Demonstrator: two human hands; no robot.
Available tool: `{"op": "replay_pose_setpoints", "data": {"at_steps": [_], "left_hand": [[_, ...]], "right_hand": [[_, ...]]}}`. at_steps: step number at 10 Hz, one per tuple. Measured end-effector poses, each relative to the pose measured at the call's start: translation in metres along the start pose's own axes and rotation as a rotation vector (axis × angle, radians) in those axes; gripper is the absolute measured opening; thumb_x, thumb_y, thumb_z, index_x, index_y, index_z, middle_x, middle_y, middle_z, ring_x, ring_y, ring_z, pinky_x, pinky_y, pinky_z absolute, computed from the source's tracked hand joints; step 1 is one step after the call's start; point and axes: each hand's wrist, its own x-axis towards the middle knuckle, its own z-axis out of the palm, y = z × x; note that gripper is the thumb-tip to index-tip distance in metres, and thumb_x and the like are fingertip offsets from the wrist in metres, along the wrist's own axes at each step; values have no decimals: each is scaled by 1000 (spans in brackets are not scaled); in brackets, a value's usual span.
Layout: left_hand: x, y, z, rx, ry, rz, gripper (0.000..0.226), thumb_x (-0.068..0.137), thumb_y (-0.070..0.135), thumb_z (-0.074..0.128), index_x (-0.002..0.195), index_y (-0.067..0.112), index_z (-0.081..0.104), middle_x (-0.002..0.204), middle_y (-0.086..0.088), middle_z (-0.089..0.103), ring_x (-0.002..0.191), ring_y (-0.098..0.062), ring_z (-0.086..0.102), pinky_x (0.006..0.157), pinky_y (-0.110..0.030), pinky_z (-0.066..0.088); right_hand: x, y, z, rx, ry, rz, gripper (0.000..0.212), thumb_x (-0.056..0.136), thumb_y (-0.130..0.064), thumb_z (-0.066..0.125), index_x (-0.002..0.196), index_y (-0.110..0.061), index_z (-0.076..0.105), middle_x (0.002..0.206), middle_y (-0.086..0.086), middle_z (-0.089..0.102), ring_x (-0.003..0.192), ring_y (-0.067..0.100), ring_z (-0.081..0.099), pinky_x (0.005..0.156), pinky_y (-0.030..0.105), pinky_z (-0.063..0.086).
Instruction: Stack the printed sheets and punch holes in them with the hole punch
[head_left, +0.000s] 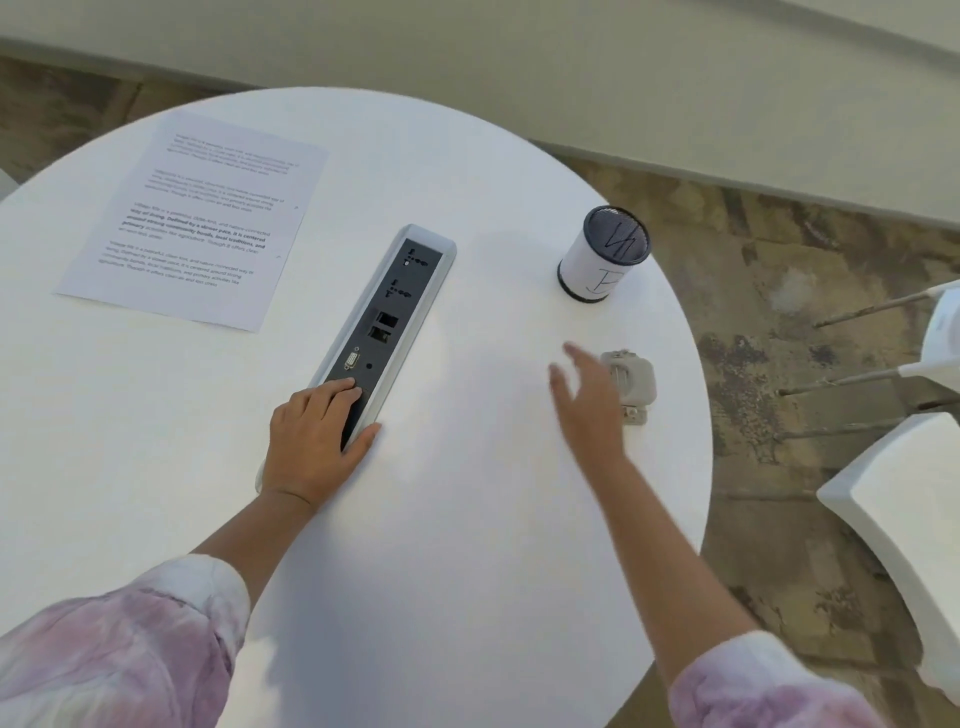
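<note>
Fetching comes first: your right hand (589, 400), fingers spread and empty, hovers by the hole punch (631, 384) near the table's right edge, so grip it, then carry it toward the sheets (195, 221) far left while your left hand (314, 441) lies flat.

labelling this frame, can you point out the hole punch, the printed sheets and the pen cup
hole punch (635, 375): head view, on its beige top, right of the hand.
printed sheets (200, 218): head view, middle of the top page's text.
pen cup (592, 270): head view, on its white side wall.

Round white table (467, 519) on mottled brown floor (779, 291) (pale wall (571, 67) behind), white chair (904, 519) alongside.
</note>
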Motion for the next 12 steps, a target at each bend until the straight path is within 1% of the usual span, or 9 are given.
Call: {"op": "replay_pose_setpoints", "data": {"at_steps": [1, 2, 3, 4, 5, 7, 9, 11, 12], "left_hand": [[1, 1, -3, -12, -30, -12, 53, 84, 51, 38, 110, 12, 62, 121, -1, 59, 104, -24, 48, 82, -43, 41], [1, -3, -8, -7, -107, 34, 56, 87, 51, 34, 114, 11, 61, 125, -4, 58, 107, -27, 52, 83, -44, 44], [-19, -16, -18, 44, -157, 178, 60, 94, 51, 23, 123, 9, 56, 134, -5, 52, 118, -28, 50, 89, -41, 42], [-55, -37, -29, 53, -142, 114, 63, 95, 52, 20, 133, 10, 48, 142, -6, 44, 130, -27, 39, 99, -39, 33], [-86, -56, -37, 78, -147, -45, 68, 93, 57, 17, 141, 12, 35, 147, -8, 37, 135, -28, 31, 103, -45, 28], [-107, -66, -45, 126, -274, -215, 74, 92, 62, 10, 139, 12, 38, 145, -10, 40, 132, -31, 38, 100, -51, 35], [-110, -68, -41, 143, -278, -208, 71, 92, 60, 8, 144, 16, 27, 150, -5, 31, 137, -26, 28, 105, -48, 26], [-108, -67, -45, 138, -292, -215, 75, 92, 61, 7, 140, 10, 34, 145, -11, 40, 129, -30, 42, 94, -56, 40], [-107, -62, -49, 128, -180, -190, 73, 92, 61, 7, 143, 12, 27, 145, -9, 40, 133, -24, 33, 96, -56, 38]], "right_hand": [[-44, 11, 29, -259, -305, -11, 71, 92, -53, 29, 147, -10, 19, 157, 9, 15, 145, 21, 10, 116, 28, 4], [-81, 12, 52, -509, -310, -84, 89, 83, -68, -1, 146, -9, 20, 155, 12, 20, 144, 30, 17, 116, 40, 13], [-102, 11, 65, -590, -224, -75, 74, 93, -59, 6, 140, -9, 34, 145, 12, 41, 136, 30, 36, 112, 45, 26], [-114, 11, 70, -617, -216, -83, 71, 94, -58, 9, 142, -8, 27, 148, 10, 37, 138, 24, 21, 109, 41, 11], [-125, 11, 75, -640, -245, -127, 71, 95, -57, 11, 144, -7, 24, 151, 10, 31, 140, 23, 16, 112, 40, 6], [-133, 19, 78, -651, -214, -155, 71, 94, -58, 10, 145, -10, 21, 152, 6, 28, 145, 15, -2, 114, 38, 2], [-133, 16, 79, -615, -234, -163, 72, 94, -59, 9, 145, -10, 21, 152, 5, 26, 144, 11, -15, 114, 34, -4], [-132, 20, 70, -639, -241, -282, 86, 80, -71, -14, 144, -16, -7, 154, -1, -6, 144, 19, -7, 112, 30, -15], [-129, 9, 65, -632, -148, -292, 75, 92, -63, 6, 148, -14, 7, 155, 7, 14, 145, 18, -10, 114, 32, -6]]}}
